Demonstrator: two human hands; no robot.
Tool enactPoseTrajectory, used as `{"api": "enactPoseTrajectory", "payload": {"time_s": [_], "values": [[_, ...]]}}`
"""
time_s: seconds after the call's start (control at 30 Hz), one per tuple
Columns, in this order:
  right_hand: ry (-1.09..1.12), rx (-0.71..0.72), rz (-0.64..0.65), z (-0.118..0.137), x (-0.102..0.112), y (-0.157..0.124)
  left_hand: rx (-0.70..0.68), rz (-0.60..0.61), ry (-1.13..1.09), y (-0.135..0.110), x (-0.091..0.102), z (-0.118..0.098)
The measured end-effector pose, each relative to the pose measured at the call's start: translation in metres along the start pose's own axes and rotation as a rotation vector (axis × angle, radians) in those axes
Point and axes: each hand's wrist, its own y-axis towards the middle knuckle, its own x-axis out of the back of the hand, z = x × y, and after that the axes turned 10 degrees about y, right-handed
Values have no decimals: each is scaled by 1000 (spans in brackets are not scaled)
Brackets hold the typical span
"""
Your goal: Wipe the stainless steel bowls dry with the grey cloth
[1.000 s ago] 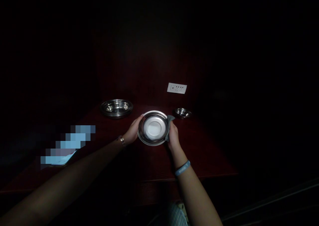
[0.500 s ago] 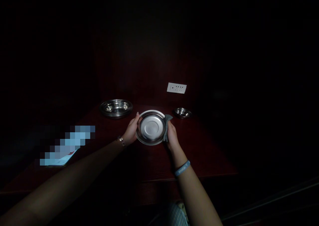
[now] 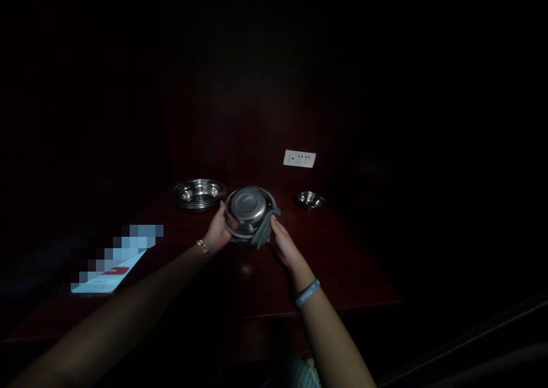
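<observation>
A shiny steel bowl [image 3: 247,205] is held up over the dark red table, its rounded underside facing me. My left hand [image 3: 218,231] grips the bowl's left rim. On the other side, my right hand [image 3: 283,241] is closed on a grey-green cloth [image 3: 264,233], which is pressed against the bowl's lower right edge. Part of the cloth also shows below the bowl. The fingers behind the bowl and cloth are hidden.
Stacked steel bowls [image 3: 199,195] stand at the back left of the table [image 3: 329,268]. A small steel bowl [image 3: 310,200] sits at the back right, below a wall socket [image 3: 299,158]. A lit phone or tablet [image 3: 100,285], partly pixelated, lies at the left.
The bowl has been flipped from its inside facing me to its underside. The cloth has shifted down along the bowl's right edge with my right hand.
</observation>
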Motion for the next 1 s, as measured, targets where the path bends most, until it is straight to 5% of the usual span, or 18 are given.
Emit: {"api": "enactPoseTrajectory", "payload": {"time_s": [0.2, 0.33, 0.57, 0.7, 0.83, 1.0], "values": [[241, 152, -164, 8, 7, 9, -93, 237, 128, -16, -4, 10], [270, 200, -240, 9, 15, 9, -29, 351, 283, -17, 3, 11], [65, 220, -234, 2, 18, -3, 101, 354, 368, -24, 4, 7], [87, 258, -313, 0, 18, -15, 20, 288, 471, -37, 0, 7], [122, 276, -381, 2, 19, -31, -40, 200, 570, -60, 1, 4], [223, 272, -415, 4, 20, -51, -38, 258, 633, -102, 9, 6]]}}
